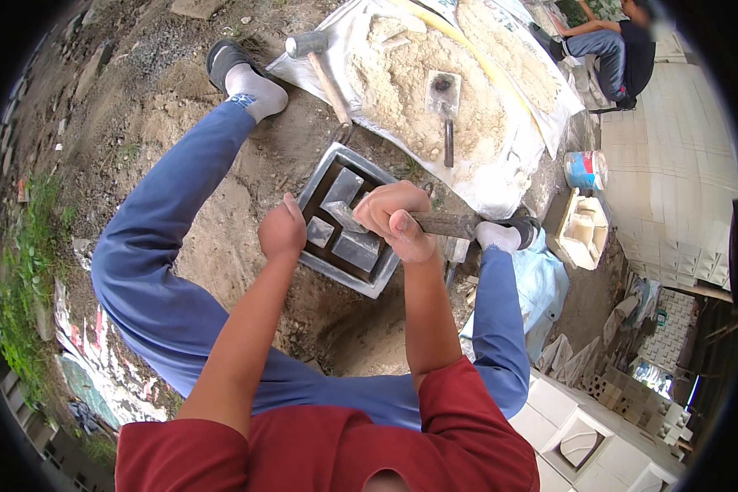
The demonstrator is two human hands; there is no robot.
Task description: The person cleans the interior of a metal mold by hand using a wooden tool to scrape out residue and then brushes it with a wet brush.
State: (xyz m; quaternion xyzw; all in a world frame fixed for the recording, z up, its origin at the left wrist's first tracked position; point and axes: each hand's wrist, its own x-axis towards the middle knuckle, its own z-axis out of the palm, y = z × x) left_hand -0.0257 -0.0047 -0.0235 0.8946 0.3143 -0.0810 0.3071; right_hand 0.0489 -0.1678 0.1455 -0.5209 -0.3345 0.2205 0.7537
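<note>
A square grey metal mould (323, 171) with raised blocks inside lies on the dirt between my legs. My left hand (281, 230) rests on its near left rim, fingers curled, holding nothing I can see. My right hand (394, 216) hovers over the mould, shut on a dark flat metal tool (447, 225) whose handle sticks out to the right. What the tool's tip touches is hidden under my fingers.
A hammer (318, 59) and a trowel (444, 107) lie on a white sack sheet heaped with pale sand (410, 82). A blue-and-white bucket (585, 170) and a white cast block (584, 230) stand to the right. Another person (615, 49) sits at top right beside stacked white blocks.
</note>
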